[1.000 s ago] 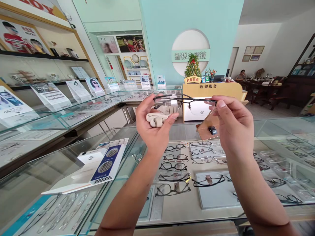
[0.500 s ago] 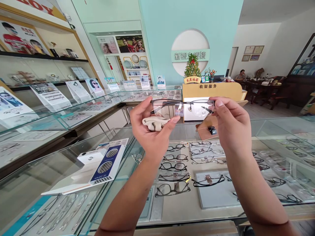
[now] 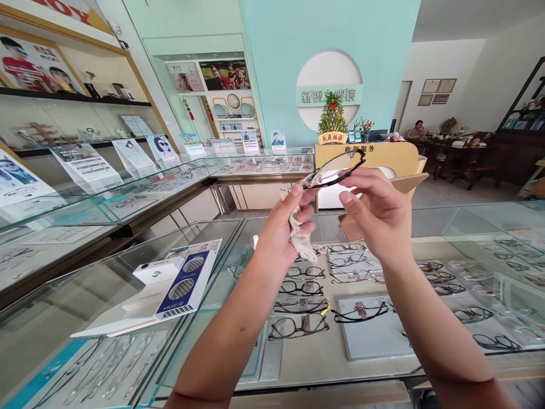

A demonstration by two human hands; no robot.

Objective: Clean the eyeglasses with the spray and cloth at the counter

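Observation:
My left hand [image 3: 287, 221] is closed on a pair of eyeglasses [image 3: 338, 170], thumb on top near one end. The glasses have a dark rim and clear lenses and are tilted up to the right above the display case. A crumpled pale cloth [image 3: 303, 241] is bunched in the same hand and hangs below its fingers. Beside the glasses is my right hand [image 3: 377, 210], its thumb apart from its bent fingers. Its fingertips are close to the dark rim; whether they touch it I cannot tell.
Below my hands, a glass display case holds rows of eyeglasses [image 3: 301, 288] and a grey tray [image 3: 374, 346]. A white and blue box stand [image 3: 183, 287] is on the left glass top. Beyond are a cashier counter [image 3: 409, 156] and a seated person [image 3: 417, 129].
The glasses, held level between both hands before, are now turned and tilted in my left hand. My right hand has moved left and its grip has loosened. The cloth now hangs down.

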